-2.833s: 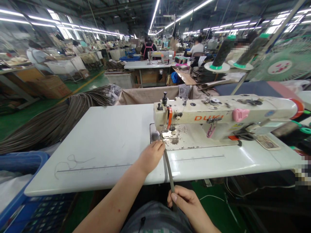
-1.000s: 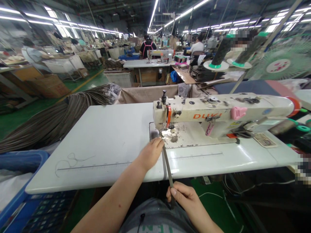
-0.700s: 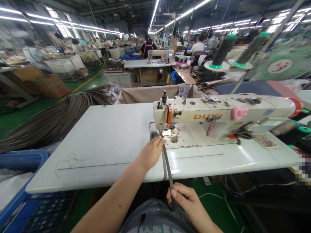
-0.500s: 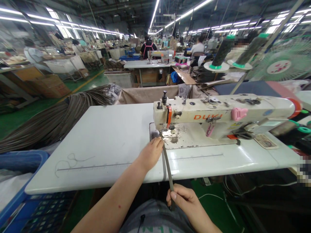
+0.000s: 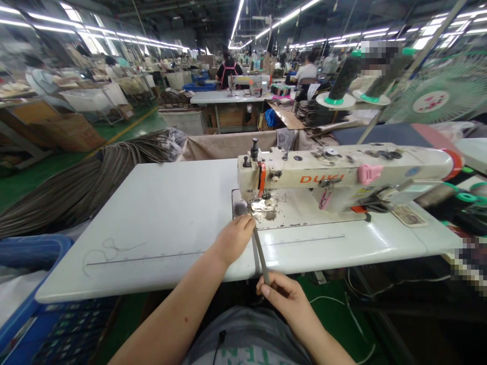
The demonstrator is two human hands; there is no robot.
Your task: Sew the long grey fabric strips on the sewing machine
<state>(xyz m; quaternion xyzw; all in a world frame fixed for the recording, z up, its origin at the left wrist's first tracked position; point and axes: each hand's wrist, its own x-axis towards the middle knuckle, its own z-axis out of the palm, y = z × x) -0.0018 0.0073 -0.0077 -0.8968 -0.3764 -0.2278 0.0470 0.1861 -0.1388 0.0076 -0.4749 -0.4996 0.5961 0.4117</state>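
Observation:
A narrow grey-brown fabric strip runs from the needle area of the sewing machine down over the table's front edge. My left hand is closed on the strip just in front of the presser foot, its fingertips beside the metal plate. Lower down, beyond the table edge, my right hand pinches the same strip between thumb and fingers. Between the two hands the strip looks taut. The end of the strip under the machine head is hidden by my left fingers.
A loose thread lies on the white table by a printed ruler line. Left of it are a bundle of long strips and a blue crate. Thread cones and a fan stand at right; people sit farther back.
My right hand has moved up toward the table edge, and the length of strip between my hands is shorter. My left hand stays near the presser foot. The view has shifted slightly.

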